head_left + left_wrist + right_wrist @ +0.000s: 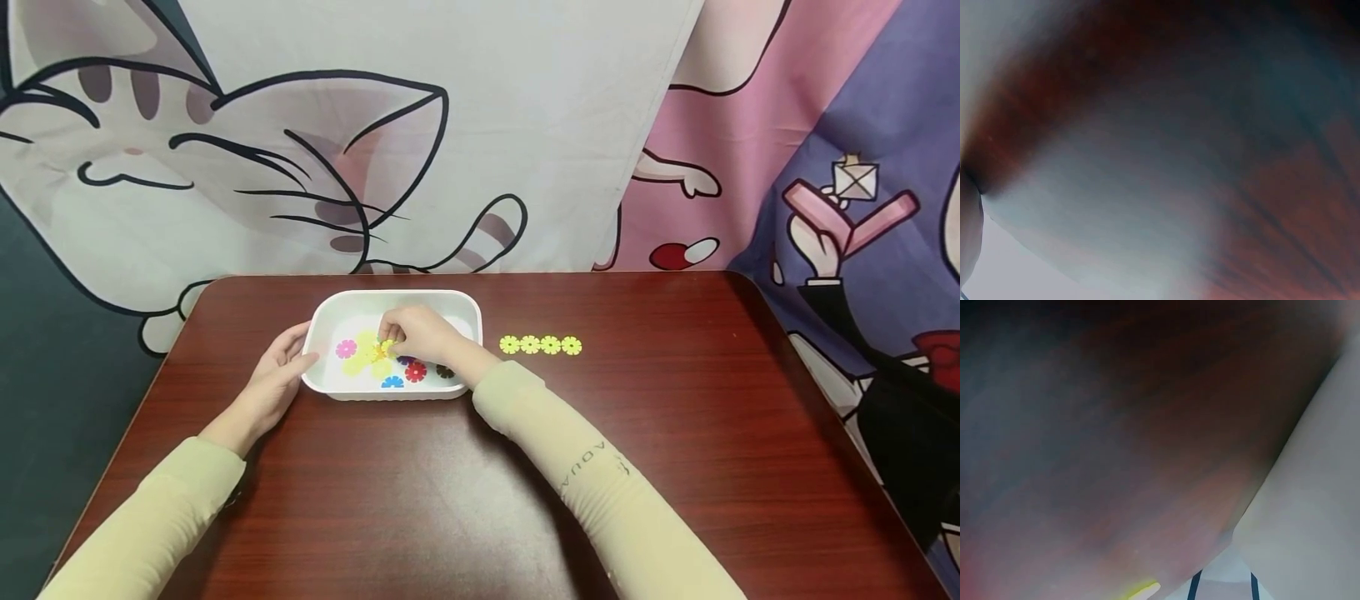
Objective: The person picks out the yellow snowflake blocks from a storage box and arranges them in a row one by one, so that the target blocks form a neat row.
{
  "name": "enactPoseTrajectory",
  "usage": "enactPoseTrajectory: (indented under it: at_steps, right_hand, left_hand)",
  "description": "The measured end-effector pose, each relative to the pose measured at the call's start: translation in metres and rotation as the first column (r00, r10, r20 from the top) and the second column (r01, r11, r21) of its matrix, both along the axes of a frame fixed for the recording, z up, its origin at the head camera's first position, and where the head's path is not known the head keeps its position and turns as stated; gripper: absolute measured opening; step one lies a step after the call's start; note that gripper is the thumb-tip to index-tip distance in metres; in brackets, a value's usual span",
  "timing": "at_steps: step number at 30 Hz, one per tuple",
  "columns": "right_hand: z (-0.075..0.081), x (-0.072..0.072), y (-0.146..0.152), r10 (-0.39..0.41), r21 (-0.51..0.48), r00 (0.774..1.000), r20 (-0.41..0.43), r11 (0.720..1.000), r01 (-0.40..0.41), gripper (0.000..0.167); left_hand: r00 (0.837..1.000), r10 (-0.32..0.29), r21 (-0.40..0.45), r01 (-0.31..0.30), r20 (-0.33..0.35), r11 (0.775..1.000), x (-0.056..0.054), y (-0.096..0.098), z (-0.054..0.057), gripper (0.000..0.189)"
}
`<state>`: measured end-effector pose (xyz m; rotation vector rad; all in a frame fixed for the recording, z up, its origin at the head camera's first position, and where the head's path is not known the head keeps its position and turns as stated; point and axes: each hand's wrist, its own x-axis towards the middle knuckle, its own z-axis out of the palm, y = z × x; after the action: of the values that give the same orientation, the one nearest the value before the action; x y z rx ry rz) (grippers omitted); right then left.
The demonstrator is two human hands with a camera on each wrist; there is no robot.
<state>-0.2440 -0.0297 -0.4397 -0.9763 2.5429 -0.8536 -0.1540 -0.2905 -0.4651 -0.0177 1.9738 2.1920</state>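
Observation:
A white tray [393, 393] stands near the table's far edge. My left hand [273, 379] holds its left end, the thumb at the rim and the fingers along the outer side. Inside the tray, my right hand [420, 333] reaches down with bent fingers and pinches a yellow flower-shaped piece [383, 348], partly covered by the fingertips. Around it lie more yellow pieces [356, 364], a pink flower piece [346, 349], a red one [416, 372], a blue one [392, 382] and a dark one [445, 372] beside the right wrist.
Right of the tray, several yellow flower pieces [530, 345] lie in a straight row on the brown table [600, 433]. Behind the table hangs a printed cat cloth [540, 125]. Both wrist views are mostly blurred tabletop.

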Motion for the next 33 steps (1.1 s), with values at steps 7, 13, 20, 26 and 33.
enactPoseTrajectory:
  at_steps: [7,13,20,26,33]
  right_hand:
    - [0.005,0.0,0.006,-0.031,-0.136,0.996,0.088,0.99,0.043,0.011]
    - [0.011,-0.002,0.018,-0.083,-0.232,0.988,0.132,0.966,0.112,0.014]
    - [0.021,-0.003,0.041,-0.168,-0.323,0.979,0.115,0.926,0.196,0.016]
    - [0.028,-0.005,0.062,-0.218,-0.374,0.971,0.1,0.896,0.239,0.016]
    - [0.03,-0.006,0.095,-0.289,-0.385,0.949,0.124,0.868,0.315,0.015]
  left_hand:
    - [1.0,0.004,-0.003,-0.004,0.016,1.0,-0.002,0.004,0.002,0.045]
    - [1.0,0.006,-0.021,-0.005,0.031,1.0,-0.001,0.004,0.003,0.046]
    - [0.999,0.01,-0.044,-0.009,0.04,0.999,-0.001,0.002,0.004,0.049]
    - [0.999,0.018,-0.035,-0.016,0.044,0.999,0.0,0.0,0.004,0.047]
    - [0.999,0.022,-0.019,-0.021,0.039,1.0,0.0,0.002,0.004,0.045]
